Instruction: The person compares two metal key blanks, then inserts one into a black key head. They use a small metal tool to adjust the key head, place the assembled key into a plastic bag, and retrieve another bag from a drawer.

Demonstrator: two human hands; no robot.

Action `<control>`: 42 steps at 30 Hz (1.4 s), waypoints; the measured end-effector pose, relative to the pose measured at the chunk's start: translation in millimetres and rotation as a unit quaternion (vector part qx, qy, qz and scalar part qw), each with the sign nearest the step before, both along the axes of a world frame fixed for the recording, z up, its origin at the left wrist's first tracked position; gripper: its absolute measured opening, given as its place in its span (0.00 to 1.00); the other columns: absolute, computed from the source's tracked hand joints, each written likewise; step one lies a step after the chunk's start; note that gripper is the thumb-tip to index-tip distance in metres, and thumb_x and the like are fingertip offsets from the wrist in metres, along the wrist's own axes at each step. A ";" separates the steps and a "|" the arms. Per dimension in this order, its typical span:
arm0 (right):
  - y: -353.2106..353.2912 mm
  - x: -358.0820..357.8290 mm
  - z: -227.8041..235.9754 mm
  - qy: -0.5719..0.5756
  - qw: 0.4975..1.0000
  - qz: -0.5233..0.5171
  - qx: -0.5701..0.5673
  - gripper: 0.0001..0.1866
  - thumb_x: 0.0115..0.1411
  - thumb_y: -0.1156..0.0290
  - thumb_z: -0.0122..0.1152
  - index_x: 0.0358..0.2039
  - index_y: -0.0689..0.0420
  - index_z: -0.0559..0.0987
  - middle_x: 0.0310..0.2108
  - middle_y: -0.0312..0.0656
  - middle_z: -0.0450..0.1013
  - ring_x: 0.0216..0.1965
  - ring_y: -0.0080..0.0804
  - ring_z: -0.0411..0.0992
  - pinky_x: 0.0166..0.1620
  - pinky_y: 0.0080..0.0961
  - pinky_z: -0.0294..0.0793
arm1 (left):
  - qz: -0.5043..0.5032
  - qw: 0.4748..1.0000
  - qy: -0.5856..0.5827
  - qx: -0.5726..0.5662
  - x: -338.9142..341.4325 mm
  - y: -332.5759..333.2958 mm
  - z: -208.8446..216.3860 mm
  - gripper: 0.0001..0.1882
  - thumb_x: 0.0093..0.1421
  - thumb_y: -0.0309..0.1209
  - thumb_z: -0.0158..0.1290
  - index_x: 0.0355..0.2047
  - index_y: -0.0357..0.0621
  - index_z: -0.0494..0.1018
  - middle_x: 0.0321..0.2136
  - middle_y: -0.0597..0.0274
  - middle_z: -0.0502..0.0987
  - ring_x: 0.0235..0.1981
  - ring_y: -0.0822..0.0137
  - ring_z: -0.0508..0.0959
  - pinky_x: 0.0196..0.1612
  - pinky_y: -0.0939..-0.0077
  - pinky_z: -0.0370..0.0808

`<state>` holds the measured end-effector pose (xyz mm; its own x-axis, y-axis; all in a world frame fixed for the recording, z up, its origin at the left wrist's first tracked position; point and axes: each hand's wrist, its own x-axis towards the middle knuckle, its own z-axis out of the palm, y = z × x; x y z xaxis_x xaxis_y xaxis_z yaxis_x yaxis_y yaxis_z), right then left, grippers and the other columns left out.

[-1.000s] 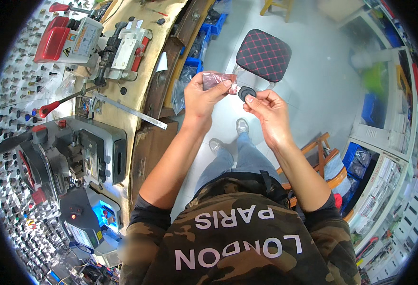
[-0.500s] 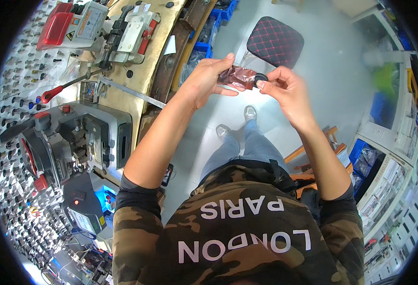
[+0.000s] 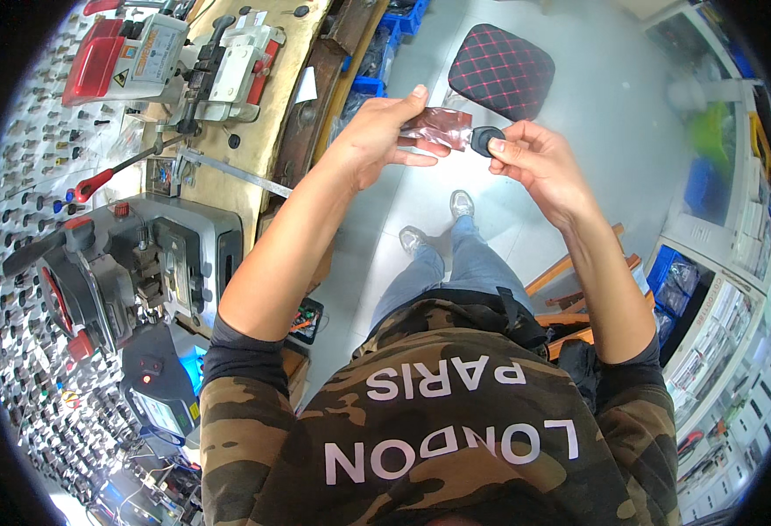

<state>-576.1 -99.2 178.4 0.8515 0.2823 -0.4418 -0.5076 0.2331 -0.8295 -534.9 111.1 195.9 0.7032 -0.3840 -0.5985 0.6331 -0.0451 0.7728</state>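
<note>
My left hand (image 3: 370,133) holds a small, crinkled, see-through reddish-brown plastic bag (image 3: 442,129) with thumb raised and fingers under it. Between the thumb and fingers of my right hand (image 3: 539,168) is a small black rounded piece that looks like a key head (image 3: 484,140). It sits right at the bag's right end, and I cannot tell whether the two still touch. Both hands are raised in front of me above the floor, clear of the bench. The right fingertips hide part of the black piece.
On the left, a wooden bench (image 3: 250,158) carries a red-and-white key-cutting machine (image 3: 123,66), a larger grey machine (image 3: 188,254) and a metal rule (image 3: 236,173). Ahead stands a black quilted stool (image 3: 501,70). Blue bins (image 3: 364,92) line the bench; a white cabinet (image 3: 705,245) stands right.
My right hand has moved slightly right and turned, bringing the black piece out from the bag's end and showing more of its face. The left hand keeps its hold on the bag.
</note>
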 end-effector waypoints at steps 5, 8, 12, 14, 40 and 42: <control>-4.2 -2.4 -5.1 0.024 0.999 -0.016 0.033 0.09 0.53 0.70 0.59 0.29 0.60 0.70 0.26 0.37 0.69 0.27 0.21 0.68 0.37 0.18 0.71 | 0.033 0.999 -0.004 -0.029 -1.3 8.3 2.6 0.25 0.61 0.46 0.39 0.41 0.33 0.69 0.32 0.52 0.75 0.32 0.65 0.76 0.34 0.71 0.78; -3.2 -3.5 -6.8 0.044 0.996 -0.038 0.065 0.07 0.52 0.72 0.59 0.29 0.60 0.72 0.27 0.39 0.71 0.28 0.23 0.71 0.36 0.19 0.72 | 0.067 0.996 -0.003 -0.059 -3.8 11.1 -0.3 0.26 0.61 0.47 0.38 0.42 0.33 0.68 0.32 0.53 0.74 0.32 0.66 0.76 0.33 0.72 0.78; 0.0 -5.9 -5.6 0.050 0.993 -0.057 0.093 0.07 0.52 0.73 0.59 0.29 0.60 0.72 0.27 0.39 0.72 0.28 0.23 0.71 0.37 0.19 0.71 | 0.101 0.988 0.004 -0.121 -8.7 14.0 -8.2 0.27 0.61 0.49 0.37 0.43 0.34 0.67 0.33 0.54 0.74 0.33 0.67 0.75 0.36 0.71 0.77; 1.7 -6.4 -3.8 0.054 0.992 -0.063 0.098 0.07 0.51 0.73 0.59 0.29 0.60 0.72 0.26 0.39 0.72 0.28 0.23 0.71 0.37 0.19 0.71 | 0.120 0.981 0.020 -0.149 -10.3 15.1 -12.5 0.28 0.60 0.49 0.37 0.45 0.35 0.66 0.33 0.54 0.74 0.32 0.67 0.75 0.38 0.70 0.76; 29.2 -25.1 -1.8 0.015 0.985 -0.161 0.059 0.09 0.50 0.74 0.62 0.27 0.62 0.71 0.25 0.41 0.72 0.27 0.26 0.72 0.37 0.20 0.71 | 0.179 0.975 -0.074 -0.107 -28.3 -7.9 -17.3 0.16 0.57 0.34 0.48 0.38 0.31 0.68 0.32 0.55 0.74 0.33 0.66 0.76 0.39 0.74 0.76; 29.6 -25.7 -1.0 -0.012 0.985 -0.166 0.033 0.08 0.50 0.75 0.61 0.27 0.62 0.71 0.25 0.40 0.72 0.27 0.25 0.71 0.36 0.19 0.71 | 0.206 0.964 -0.042 -0.165 -28.2 -5.5 -17.7 0.19 0.59 0.39 0.46 0.39 0.31 0.67 0.33 0.55 0.74 0.33 0.65 0.75 0.40 0.72 0.76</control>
<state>-601.9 -69.6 177.4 0.9118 0.0140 -0.4103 -0.3746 0.4375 -0.8175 -563.0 105.5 178.2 0.8774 -0.2208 -0.4259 0.4790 0.4542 0.7512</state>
